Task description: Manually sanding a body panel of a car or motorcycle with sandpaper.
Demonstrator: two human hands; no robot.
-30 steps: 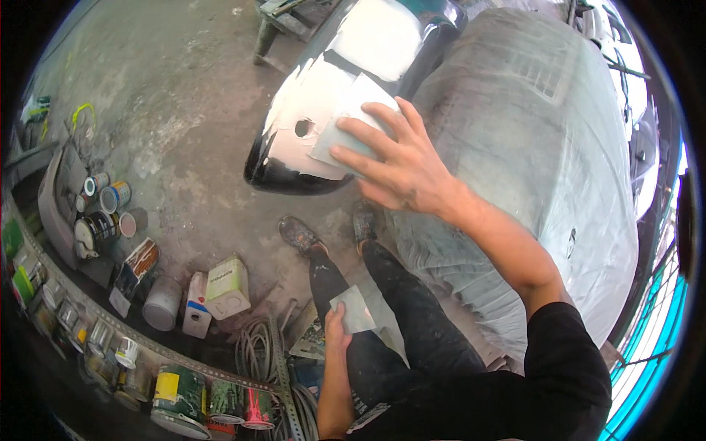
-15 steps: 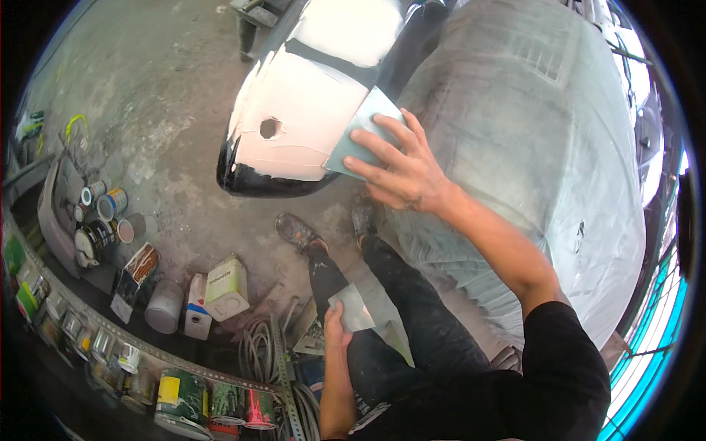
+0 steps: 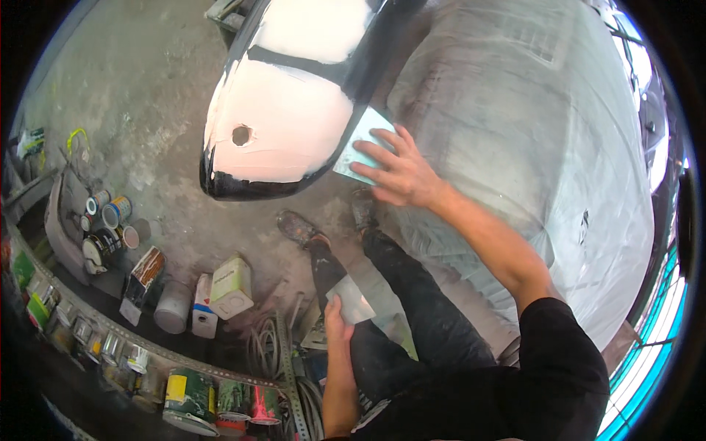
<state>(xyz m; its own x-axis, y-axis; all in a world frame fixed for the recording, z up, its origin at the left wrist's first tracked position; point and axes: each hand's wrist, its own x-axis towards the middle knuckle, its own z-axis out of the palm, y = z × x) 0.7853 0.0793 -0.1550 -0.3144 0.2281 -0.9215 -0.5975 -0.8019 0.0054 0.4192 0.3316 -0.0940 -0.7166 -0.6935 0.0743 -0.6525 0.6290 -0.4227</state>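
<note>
My right hand (image 3: 401, 167) grips a flat pale-blue spreader (image 3: 365, 142), fingers laid across its face. The spreader's edge is at the right rim of a dark car bumper (image 3: 254, 189); whether it touches cannot be made out. Pinkish-white filler (image 3: 283, 128) coats much of the bumper, with a round hole (image 3: 242, 135) near its left end. A second white patch (image 3: 315, 28) lies farther off, beyond a dark strip. Low by my leg, my left hand (image 3: 337, 323) holds a thin grey metal plate (image 3: 354, 300) by its edge, the thumb on top.
A large object under grey plastic sheeting (image 3: 507, 140) fills the right side. Paint cans (image 3: 187, 397) line a shelf (image 3: 147, 345) at the lower left. Rectangular tins (image 3: 231, 290) and more cans (image 3: 116, 212) stand on the floor. Coiled hose (image 3: 265, 349) lies near my left forearm.
My right hand with the spreader has come off the filler's face toward the bumper's right edge, and the filler there looks smoother. The whole view has shifted slightly. My left hand keeps its plate.
</note>
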